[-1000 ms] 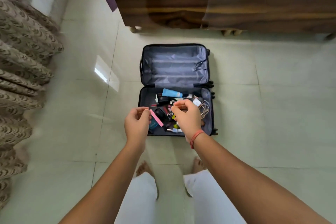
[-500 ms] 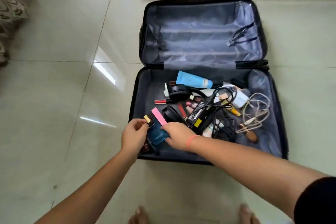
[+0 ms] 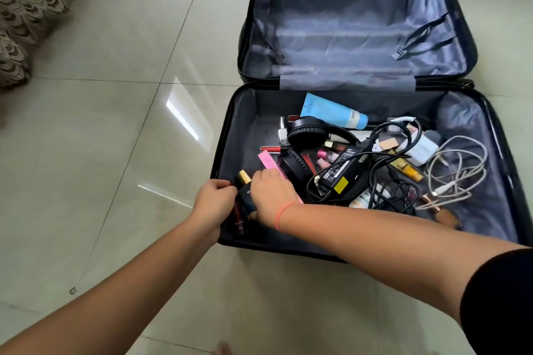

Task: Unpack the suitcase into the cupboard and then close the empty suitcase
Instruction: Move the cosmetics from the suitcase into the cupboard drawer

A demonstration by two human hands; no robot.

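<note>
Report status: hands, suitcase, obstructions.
Right hand grips dark bottle; left hand curled beside it, grip unclear. Suitcase open, cluttered. Black cables tangled over items.

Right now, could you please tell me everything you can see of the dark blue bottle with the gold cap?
The bottle is dark blue and glossy, like glass, with a squarish gold cap and pale lettering too small to read. It lies in the near left corner of the suitcase, cap pointing away from the person. The right hand covers its right side, thumb curled under its base. Curled fingers of the left hand meet its left edge; whether they grip is unclear. A pink box lies beyond.
</note>
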